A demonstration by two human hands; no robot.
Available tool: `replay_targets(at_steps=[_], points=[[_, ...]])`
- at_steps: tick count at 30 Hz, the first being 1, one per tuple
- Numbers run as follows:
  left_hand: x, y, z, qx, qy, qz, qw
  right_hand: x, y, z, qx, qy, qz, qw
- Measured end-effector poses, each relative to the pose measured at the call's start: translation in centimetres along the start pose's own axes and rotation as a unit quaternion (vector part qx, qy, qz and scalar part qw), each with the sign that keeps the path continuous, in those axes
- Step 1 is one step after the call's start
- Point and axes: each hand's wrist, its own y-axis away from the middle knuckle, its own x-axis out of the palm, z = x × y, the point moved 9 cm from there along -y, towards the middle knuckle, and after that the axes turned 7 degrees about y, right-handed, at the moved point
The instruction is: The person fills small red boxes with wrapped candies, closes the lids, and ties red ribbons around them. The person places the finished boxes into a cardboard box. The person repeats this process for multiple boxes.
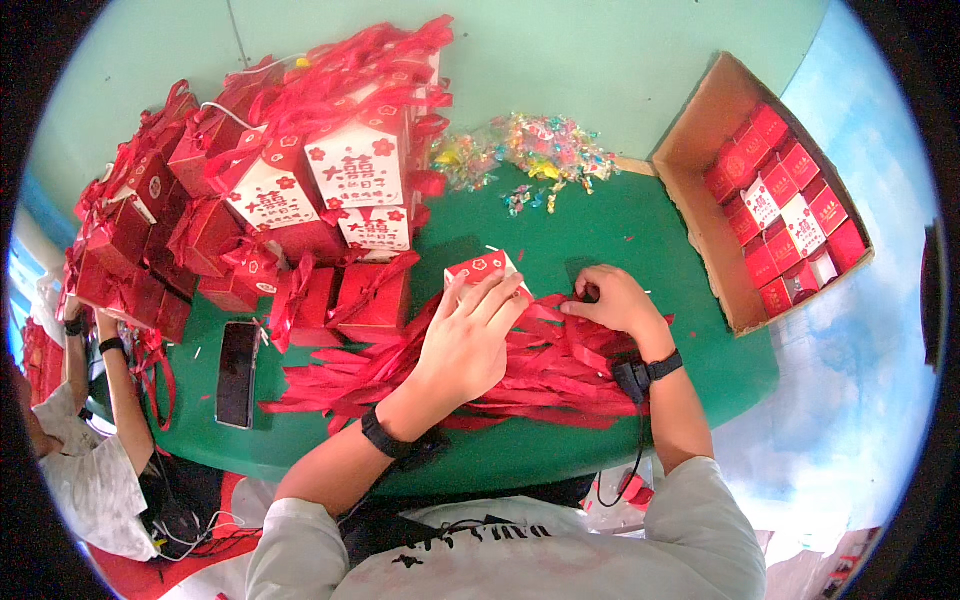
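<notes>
A small red-and-white gift box (pixel 482 265) with a flower print stands on the green table, just beyond a pile of red ribbons. Over its top and near side lie the fingers of my left hand (pixel 466 335), gripping it; the thumb is hidden. To the right, my right hand (pixel 618 303) is closed with its thumb and fingertips together at the ribbons' far right edge. What it pinches, if anything, cannot be made out. The loose red ribbons (pixel 540 365) spread flat beneath both wrists.
Stacked ribbon-tied gift boxes (pixel 355 165) rise at the left. Wrapped candies (pixel 545 150) are heaped at the back. An open cardboard carton (pixel 715 265) of red boxes stands right. A phone (pixel 237 375) lies near the left edge, by another person's arm (pixel 125 385).
</notes>
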Motion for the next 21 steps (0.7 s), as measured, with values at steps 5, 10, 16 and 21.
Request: replay_targets(at_steps=[5, 10, 16, 21], points=[[-0.1, -0.1, 0.0, 0.005, 0.013, -0.001, 1.0, 1.0, 0.0, -0.8, -0.072, -0.041, -0.069, 0.994], [-0.4, 0.0, 0.2, 0.006, 0.016, -0.021, 1.0, -0.1, -0.3, -0.7, -0.038, -0.085, -0.096, 0.991], [-0.8, -0.1, 0.2, 0.015, 0.025, -0.028, 0.999, -0.4, -0.1, -2.5, 0.091, -0.067, -0.079, 0.99], [-1.2, -0.1, 0.3, -0.004, 0.022, -0.041, 0.999, 0.5, -0.3, -0.2, 0.062, -0.007, -0.082, 0.995]])
